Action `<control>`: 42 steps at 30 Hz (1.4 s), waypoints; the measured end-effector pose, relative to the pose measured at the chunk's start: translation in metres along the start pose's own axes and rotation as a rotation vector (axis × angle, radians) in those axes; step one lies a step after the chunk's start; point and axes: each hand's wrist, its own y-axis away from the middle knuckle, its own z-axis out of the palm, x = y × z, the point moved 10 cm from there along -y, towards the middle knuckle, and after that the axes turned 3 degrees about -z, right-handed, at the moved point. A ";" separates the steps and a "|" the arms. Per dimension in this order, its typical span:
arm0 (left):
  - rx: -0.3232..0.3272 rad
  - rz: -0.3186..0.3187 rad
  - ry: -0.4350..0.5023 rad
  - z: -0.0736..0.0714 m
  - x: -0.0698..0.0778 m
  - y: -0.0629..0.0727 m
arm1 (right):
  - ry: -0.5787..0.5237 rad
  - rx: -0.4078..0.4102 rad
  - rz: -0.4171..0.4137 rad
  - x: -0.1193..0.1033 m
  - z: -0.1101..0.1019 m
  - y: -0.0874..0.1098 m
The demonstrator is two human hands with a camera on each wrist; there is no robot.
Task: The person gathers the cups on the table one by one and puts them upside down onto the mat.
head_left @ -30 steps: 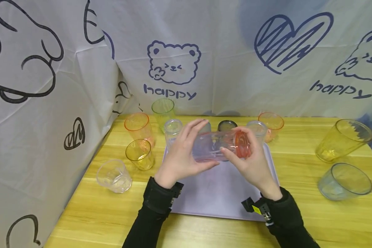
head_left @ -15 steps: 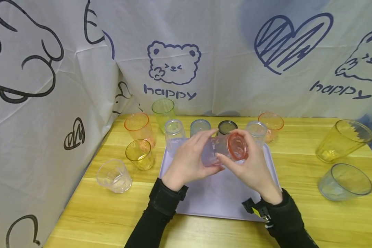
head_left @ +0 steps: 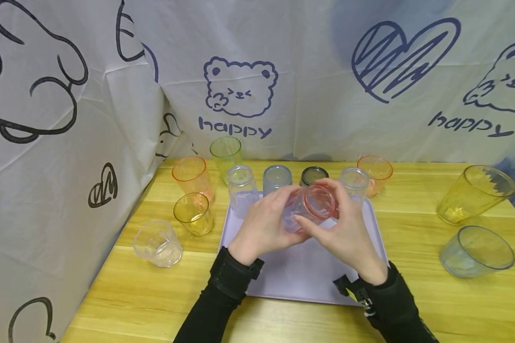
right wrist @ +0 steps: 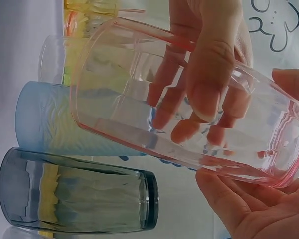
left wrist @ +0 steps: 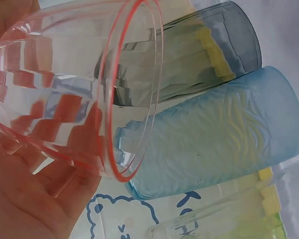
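The see-through cup with pinkish-red edges [head_left: 319,202] has tipped, so its red-ringed end points more at the head camera. It is up over the flat, pale purple tray [head_left: 300,274]. The left hand [head_left: 263,221] and right hand [head_left: 345,226] are half open, with fingers and thumbs bent around it. Behind it, a blue see-through cup [head_left: 277,177] and a dark grey see-through cup [head_left: 314,176] stand upside down. More cups [head_left: 194,214] stand on the yellow wooden bench [head_left: 128,297].

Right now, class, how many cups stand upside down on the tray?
4 in a back row, left to right: clear cup, blue cup, dark grey cup, second clear cup.
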 end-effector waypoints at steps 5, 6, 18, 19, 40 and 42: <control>-0.006 -0.014 0.050 0.001 -0.005 -0.001 | -0.067 0.006 0.008 0.002 0.001 -0.001; -0.009 -0.021 0.065 0.000 -0.006 -0.001 | -0.098 0.013 0.009 0.002 0.001 -0.001; 0.037 -0.181 0.178 -0.012 -0.041 0.005 | -0.425 0.098 -0.002 0.019 0.003 -0.003; 0.046 -0.197 0.190 -0.013 -0.044 0.007 | -0.443 0.100 0.010 0.022 0.005 -0.003; 0.149 -0.467 0.202 -0.030 -0.123 0.067 | -0.571 -0.113 0.304 0.050 0.077 0.007; 0.150 -0.470 0.187 -0.029 -0.126 0.069 | -0.586 -0.142 0.341 0.051 0.083 0.008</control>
